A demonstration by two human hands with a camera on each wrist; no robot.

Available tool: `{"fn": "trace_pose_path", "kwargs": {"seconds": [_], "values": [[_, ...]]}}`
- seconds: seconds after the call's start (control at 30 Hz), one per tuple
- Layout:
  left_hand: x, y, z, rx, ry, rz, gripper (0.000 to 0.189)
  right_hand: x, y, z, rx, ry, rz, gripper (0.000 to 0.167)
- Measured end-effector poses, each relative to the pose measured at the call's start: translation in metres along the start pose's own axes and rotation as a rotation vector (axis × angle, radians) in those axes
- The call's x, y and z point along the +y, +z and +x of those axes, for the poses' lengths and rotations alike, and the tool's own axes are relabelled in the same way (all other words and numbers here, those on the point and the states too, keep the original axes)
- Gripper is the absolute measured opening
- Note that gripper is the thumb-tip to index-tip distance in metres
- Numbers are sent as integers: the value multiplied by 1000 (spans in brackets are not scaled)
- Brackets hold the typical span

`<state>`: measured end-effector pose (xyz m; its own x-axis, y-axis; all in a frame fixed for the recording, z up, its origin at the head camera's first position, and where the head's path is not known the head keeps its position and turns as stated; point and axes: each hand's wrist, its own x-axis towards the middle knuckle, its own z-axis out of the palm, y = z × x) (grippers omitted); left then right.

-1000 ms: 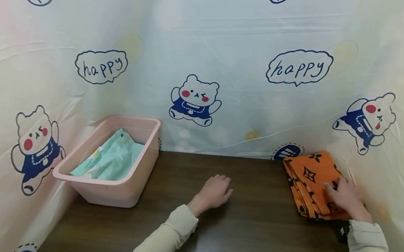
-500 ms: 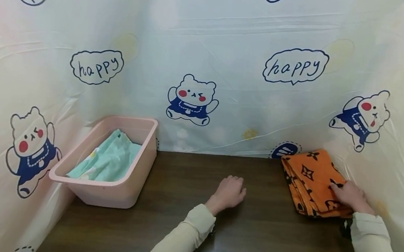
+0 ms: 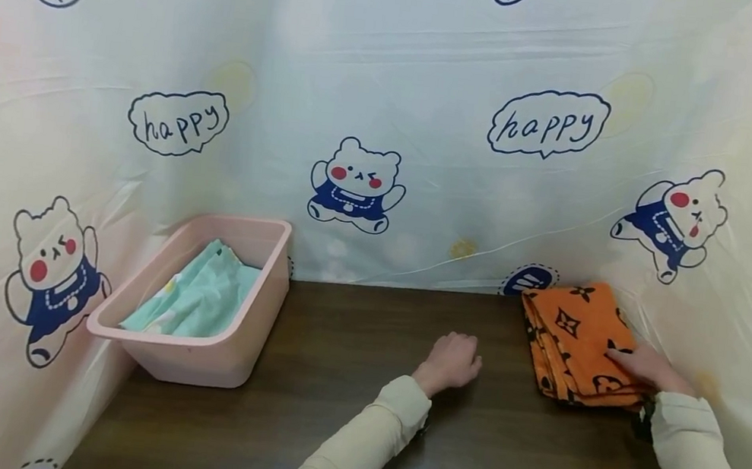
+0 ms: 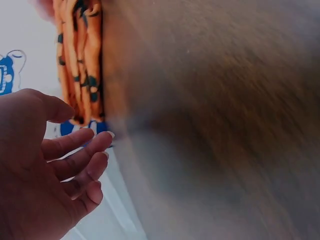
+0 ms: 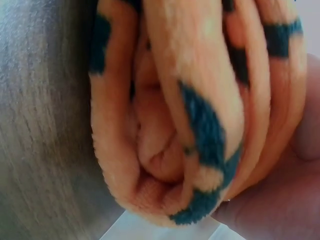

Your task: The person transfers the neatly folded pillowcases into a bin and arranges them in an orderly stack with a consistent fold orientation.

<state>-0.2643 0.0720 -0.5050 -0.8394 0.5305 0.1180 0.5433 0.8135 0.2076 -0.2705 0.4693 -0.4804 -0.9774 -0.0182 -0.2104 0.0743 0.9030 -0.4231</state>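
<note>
A folded orange towel (image 3: 574, 339) with a black floral pattern lies on the table at the right. My right hand (image 3: 651, 365) grips its near right edge, thumb on top. In the right wrist view the layered folds of the towel (image 5: 210, 100) fill most of the picture, and part of the right hand (image 5: 285, 195) shows at lower right; most fingers are hidden by the cloth. Over the middle of the table hovers my left hand (image 3: 450, 363), apart from the towel. The left wrist view shows this left hand (image 4: 40, 160) with loosely bent fingers, holding nothing.
On the left stands a pink plastic basin (image 3: 197, 361) with a mint-green cloth (image 3: 205, 293) inside. A dark wooden table (image 3: 353, 324) spreads between basin and towel. Printed plastic sheeting (image 3: 433, 80) with bears hangs behind and along both sides.
The left hand has moved right across the table, toward the towel. The right hand has slid toward the towel's near right edge, and the towel has shifted slightly left in view.
</note>
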Motion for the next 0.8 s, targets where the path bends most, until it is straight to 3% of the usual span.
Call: {"fn": "trace_pose_path", "kwargs": {"seconds": [0.23,0.43,0.63,0.8], "values": [[7,19,15,1,48,0,19,2,2,-3,-62,-28,61,73],[13,32,19,-34,15,-29,18,3,5,-5,-139,-65,148,74],[30,30,21,-89,5,-21,30,-2,4,-11,-225,-35,195,65],[46,30,26,-146,-28,-68,45,-7,4,-13,-271,-34,206,58]]}}
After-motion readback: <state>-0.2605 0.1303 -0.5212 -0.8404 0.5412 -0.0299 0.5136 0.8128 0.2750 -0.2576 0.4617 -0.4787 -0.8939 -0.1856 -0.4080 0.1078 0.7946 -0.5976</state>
